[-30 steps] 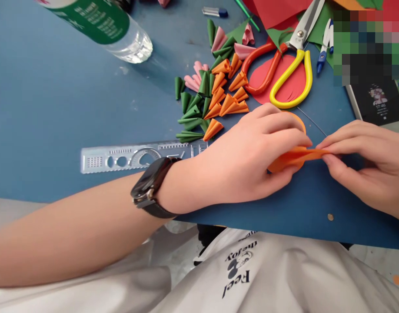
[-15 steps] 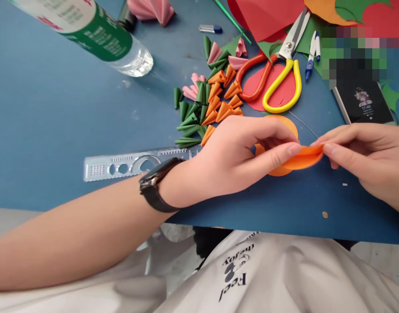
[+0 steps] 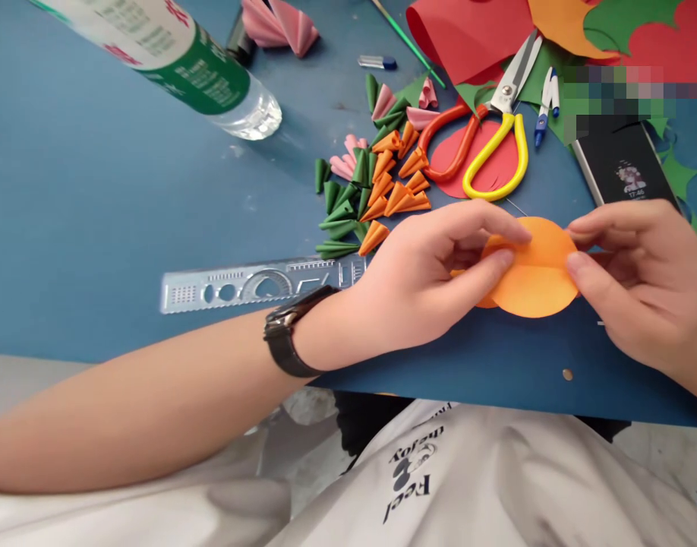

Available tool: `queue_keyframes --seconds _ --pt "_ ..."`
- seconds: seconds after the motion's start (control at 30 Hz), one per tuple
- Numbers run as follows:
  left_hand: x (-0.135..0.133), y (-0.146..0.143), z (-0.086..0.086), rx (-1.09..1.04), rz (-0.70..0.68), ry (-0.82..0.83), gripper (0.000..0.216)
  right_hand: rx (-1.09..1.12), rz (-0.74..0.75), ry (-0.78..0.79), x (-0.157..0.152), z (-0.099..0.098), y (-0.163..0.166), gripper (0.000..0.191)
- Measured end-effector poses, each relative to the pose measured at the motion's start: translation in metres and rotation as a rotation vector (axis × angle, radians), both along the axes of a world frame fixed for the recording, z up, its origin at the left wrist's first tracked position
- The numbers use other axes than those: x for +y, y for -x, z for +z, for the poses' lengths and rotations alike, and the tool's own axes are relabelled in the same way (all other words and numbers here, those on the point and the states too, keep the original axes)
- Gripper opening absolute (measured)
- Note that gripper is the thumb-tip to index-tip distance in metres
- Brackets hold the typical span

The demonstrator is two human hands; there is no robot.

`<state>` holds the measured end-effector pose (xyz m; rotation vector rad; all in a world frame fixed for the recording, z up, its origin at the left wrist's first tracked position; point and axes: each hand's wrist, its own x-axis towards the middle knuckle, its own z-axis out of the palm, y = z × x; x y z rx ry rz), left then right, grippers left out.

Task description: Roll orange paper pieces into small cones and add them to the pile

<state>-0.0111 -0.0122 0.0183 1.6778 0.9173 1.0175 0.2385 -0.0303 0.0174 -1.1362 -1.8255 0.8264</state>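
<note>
Flat, matte orange paper disc, round with a faint crease across its middle, held just above the smooth blue table near its front edge. Pinched at its left rim by the left hand, thumb below and forefinger on top, wrist with a dark watch resting on the table edge. Pinched at its right rim by the right hand, thumb and forefinger closed on the paper, other fingers curled beneath. Just behind the left hand, a loose heap of small rolled paper cones, orange, green and pink, pointed and ridged. Beyond them, glossy scissors with one red and one yellow loop, lying on a red paper round. A translucent plastic ruler beside the left wrist. At far left, a clear bottle with a green label, its contents not discernible.
</note>
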Motion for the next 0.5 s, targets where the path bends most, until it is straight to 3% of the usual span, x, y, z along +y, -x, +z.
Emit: queue_keyframes --seconds 0.1,0.23,0.4,0.5 --pt "0.000 -0.002 0.005 0.001 0.027 0.128 0.010 -0.068 0.168 -0.062 0.000 0.000 -0.006 0.033" --pt "-0.003 -0.002 0.010 -0.098 0.053 0.273 0.010 -0.029 0.192 -0.038 0.003 -0.003 -0.009 0.038" --pt "-0.005 0.002 0.012 -0.143 -0.020 0.306 0.016 -0.030 -0.001 -0.118 0.005 0.001 -0.006 0.026" --pt "-0.005 0.005 0.010 -0.119 -0.104 0.143 0.027 0.050 -0.065 -0.087 0.005 0.004 -0.002 0.025"
